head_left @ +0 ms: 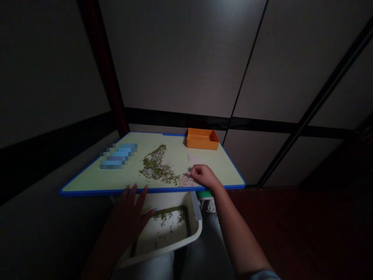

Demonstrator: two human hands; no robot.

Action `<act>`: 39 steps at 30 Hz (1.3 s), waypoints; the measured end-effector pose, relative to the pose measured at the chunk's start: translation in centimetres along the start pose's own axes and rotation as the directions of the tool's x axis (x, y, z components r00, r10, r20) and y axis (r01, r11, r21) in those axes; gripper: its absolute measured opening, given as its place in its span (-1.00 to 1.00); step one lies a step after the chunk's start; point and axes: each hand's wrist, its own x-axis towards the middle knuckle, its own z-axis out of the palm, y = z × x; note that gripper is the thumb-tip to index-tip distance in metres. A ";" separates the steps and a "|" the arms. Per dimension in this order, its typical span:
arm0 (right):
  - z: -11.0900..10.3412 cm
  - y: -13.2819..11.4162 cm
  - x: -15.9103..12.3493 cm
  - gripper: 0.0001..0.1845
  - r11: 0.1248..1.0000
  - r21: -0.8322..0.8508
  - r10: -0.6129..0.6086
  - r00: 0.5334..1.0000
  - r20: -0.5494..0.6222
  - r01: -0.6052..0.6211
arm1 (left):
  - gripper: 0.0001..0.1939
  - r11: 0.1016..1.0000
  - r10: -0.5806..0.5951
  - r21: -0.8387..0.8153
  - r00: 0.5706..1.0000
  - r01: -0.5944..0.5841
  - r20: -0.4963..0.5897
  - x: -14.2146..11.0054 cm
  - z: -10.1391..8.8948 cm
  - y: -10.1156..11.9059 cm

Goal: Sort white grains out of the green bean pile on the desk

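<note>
Small green beans (159,165) lie scattered in a loose patch across the middle of a pale tabletop (175,144) with a blue edge. Just right of them, my right hand (203,175) rests low over the table near its front edge, fingers curled and pinched together; whatever they may hold is hidden. A pale pinkish patch (186,181) shows on the surface beside those fingertips. My left hand (131,212) is open, its spread fingers at the table's front edge and its thumb over a white plastic bin (186,242). More green beans (171,213) lie inside that bin.
An orange open box (202,144) stands at the back right of the table. On the left lies a blue, pixelated flat item (119,156). Cabinet panels (175,62) rise behind. The bin sits on my lap below the table, with a green object (204,194) beside it.
</note>
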 end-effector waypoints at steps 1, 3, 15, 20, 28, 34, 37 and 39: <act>-0.1 0.0 0.0 -0.66 1.000 0.007 -0.001 1.000 0.001 0.001 | -0.28 1.000 0.001 0.002 1.000 -0.001 0.003 0.0 -0.1 0.0; -0.2 -0.1 -0.1 -0.66 1.000 0.026 -0.003 1.000 0.002 0.003 | -0.27 1.000 -0.001 0.014 1.000 0.001 0.010 0.1 -0.2 0.0; -0.2 0.4 0.0 -0.69 0.995 0.098 0.013 0.997 -0.072 -0.006 | -0.30 0.999 0.026 0.031 1.000 -0.025 -0.006 0.2 -0.6 0.2; 0.0 0.8 0.1 -0.68 0.996 0.088 0.015 0.993 -0.116 -0.005 | -0.31 0.999 0.031 0.011 0.999 -0.031 0.012 0.4 -0.8 0.1; -0.1 0.8 0.1 -0.69 0.999 0.047 0.032 0.986 -0.164 -0.025 | -0.31 1.000 0.006 0.017 1.000 -0.006 -0.010 0.1 -0.3 0.2; -0.1 0.6 0.1 -0.68 0.998 0.051 0.042 0.984 -0.175 -0.033 | -0.34 1.000 -0.003 0.010 1.000 0.003 -0.001 0.0 -0.5 0.3; -0.1 0.7 0.1 -0.66 0.997 0.075 0.033 0.986 -0.166 -0.020 | -0.35 1.000 0.001 0.030 1.000 -0.001 0.022 0.1 -0.6 0.1; -0.1 0.7 0.1 -0.65 0.994 0.108 0.025 0.987 -0.162 -0.008 | -0.34 0.999 0.013 0.045 0.999 -0.014 0.033 0.2 -0.6 0.1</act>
